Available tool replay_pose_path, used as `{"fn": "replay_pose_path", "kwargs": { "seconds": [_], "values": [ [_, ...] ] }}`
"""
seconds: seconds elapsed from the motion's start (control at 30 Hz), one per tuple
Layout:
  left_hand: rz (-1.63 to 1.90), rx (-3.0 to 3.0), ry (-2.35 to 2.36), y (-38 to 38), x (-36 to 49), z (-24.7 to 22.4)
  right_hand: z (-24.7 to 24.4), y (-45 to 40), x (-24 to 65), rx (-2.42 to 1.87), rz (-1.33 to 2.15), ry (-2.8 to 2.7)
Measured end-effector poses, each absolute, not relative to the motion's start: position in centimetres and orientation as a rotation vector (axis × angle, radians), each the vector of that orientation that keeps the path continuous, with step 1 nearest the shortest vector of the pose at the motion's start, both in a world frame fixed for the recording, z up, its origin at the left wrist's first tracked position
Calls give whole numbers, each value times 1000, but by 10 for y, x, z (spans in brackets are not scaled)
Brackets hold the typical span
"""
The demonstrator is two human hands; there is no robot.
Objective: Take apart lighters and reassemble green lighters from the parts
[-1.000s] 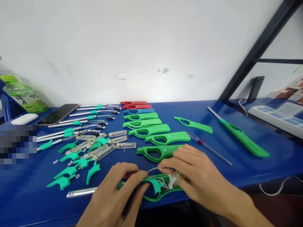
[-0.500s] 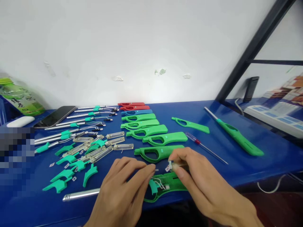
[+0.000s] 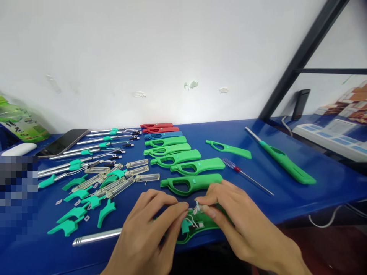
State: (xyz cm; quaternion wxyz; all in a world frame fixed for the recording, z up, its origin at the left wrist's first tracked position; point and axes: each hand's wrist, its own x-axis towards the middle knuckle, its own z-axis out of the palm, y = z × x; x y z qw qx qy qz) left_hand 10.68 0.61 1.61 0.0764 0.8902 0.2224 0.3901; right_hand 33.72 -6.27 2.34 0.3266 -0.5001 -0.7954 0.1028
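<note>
An opened green lighter shell [image 3: 210,222] lies at the table's front edge, with a teal trigger [image 3: 185,227] and white wires inside. A metal tube [image 3: 97,236] sticks out to its left, partly under my left hand [image 3: 156,225]. My left hand's thumb and fingertips are pinched together above the trigger; what they hold is too small to name. My right hand [image 3: 229,214] pinches a clear fuel tank with a small pale valve end [image 3: 197,207] over the shell. Most of the tank is hidden by the fingers.
Green, blue and red shells [image 3: 197,182] are lined up behind my hands. Metal tubes, teal triggers [image 3: 106,214] and clear tanks [image 3: 147,177] lie left. A screwdriver [image 3: 237,169] and an assembled green lighter [image 3: 286,162] lie right. A phone [image 3: 64,143] is back left.
My right hand has moved left with the small pale valve end, closer to my left fingertips. My left hand has stayed nearly in place. The view has shifted slightly.
</note>
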Motion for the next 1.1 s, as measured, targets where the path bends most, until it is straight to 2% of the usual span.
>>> {"fn": "replay_pose_path", "kwargs": {
  "seconds": [1.1],
  "values": [
    [1155,2678,610,6,110,16,20,-59,336,-1301,226,-2180]
  ]
}}
